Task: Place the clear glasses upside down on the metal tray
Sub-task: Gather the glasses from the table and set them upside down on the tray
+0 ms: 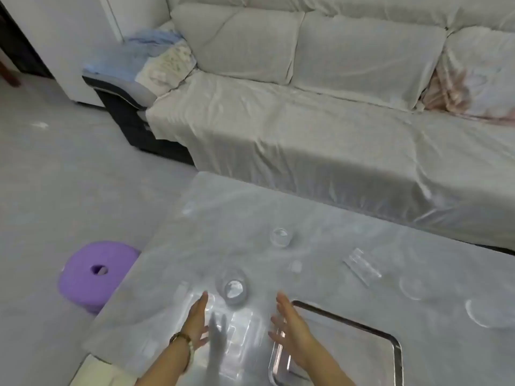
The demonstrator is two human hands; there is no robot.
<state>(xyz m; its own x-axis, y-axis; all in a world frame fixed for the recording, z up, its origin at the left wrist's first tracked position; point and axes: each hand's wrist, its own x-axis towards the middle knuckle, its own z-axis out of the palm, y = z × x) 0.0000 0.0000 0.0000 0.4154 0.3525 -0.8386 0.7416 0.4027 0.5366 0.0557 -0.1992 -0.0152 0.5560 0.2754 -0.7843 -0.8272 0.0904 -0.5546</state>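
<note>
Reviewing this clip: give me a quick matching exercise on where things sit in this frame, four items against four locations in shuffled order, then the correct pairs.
Items:
1. Near clear drinking glass
2. Far clear drinking glass
3. Rectangular metal tray
4. Round purple stool

Locations:
A. On the floor, left of the table
B. At the table's near right, by the right hand
C. Mid-table, beyond both hands
D. Just ahead of the fingertips, between the left hand and the right

Pairs: 1-D, 2-C, 3-B, 4-A
</note>
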